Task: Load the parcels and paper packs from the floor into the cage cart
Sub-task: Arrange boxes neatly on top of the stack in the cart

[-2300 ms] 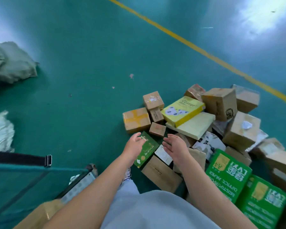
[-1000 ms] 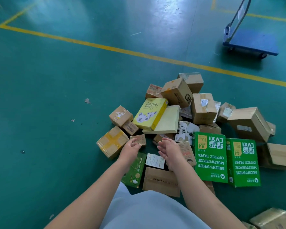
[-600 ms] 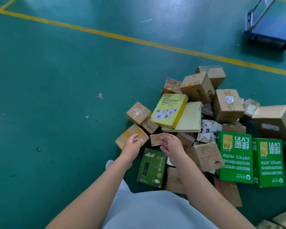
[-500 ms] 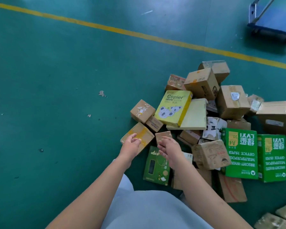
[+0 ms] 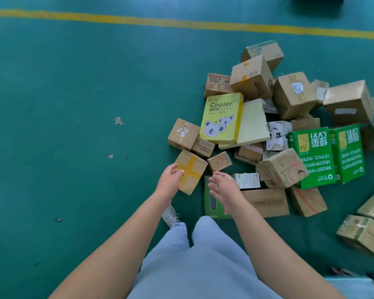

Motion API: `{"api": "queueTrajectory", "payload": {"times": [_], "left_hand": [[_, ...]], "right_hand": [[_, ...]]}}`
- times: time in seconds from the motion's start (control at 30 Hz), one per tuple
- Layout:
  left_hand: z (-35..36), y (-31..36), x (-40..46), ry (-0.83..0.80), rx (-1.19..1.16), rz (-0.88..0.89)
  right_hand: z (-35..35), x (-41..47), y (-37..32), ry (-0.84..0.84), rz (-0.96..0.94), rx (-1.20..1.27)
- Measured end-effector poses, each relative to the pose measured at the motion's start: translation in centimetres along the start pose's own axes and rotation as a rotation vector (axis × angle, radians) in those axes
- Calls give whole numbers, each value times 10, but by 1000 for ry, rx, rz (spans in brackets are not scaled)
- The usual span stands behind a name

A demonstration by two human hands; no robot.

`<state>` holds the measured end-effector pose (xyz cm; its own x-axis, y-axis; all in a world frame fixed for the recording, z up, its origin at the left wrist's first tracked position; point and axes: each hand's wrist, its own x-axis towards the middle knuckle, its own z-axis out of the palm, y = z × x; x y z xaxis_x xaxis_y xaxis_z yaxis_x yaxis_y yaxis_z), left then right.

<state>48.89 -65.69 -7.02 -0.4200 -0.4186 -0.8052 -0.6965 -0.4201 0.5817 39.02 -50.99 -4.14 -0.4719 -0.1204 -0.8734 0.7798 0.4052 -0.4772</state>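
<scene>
Both hands are reaching over the pile, fingers loose, gripping nothing. Left hand point(image 5: 170, 177) is overlapping the near edge of the yellow-taped box point(image 5: 191, 171); contact unclear. Right hand point(image 5: 223, 186) is hovering over the green flat box point(image 5: 212, 203). Parcels and green paper packs point(image 5: 312, 157) are lying on the floor point(image 5: 73, 104).

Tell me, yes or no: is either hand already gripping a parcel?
No: the left hand and right hand hang open over the brown cardboard box crossed with yellow tape, fingers curled round nothing.
</scene>
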Motion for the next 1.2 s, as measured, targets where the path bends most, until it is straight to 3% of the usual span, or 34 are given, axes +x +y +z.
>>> {"api": "queueTrajectory", "payload": {"times": [0.5, 0.93, 1.2], "left_hand": [[59, 131, 61, -98, 268, 129], [176, 294, 102, -217, 431, 273], [209, 382, 205, -238, 458, 263]], "right_hand": [[-34, 64, -77, 65, -45, 281], [-119, 109, -212, 115, -127, 435], [-120, 183, -308, 115, -156, 451]]}}
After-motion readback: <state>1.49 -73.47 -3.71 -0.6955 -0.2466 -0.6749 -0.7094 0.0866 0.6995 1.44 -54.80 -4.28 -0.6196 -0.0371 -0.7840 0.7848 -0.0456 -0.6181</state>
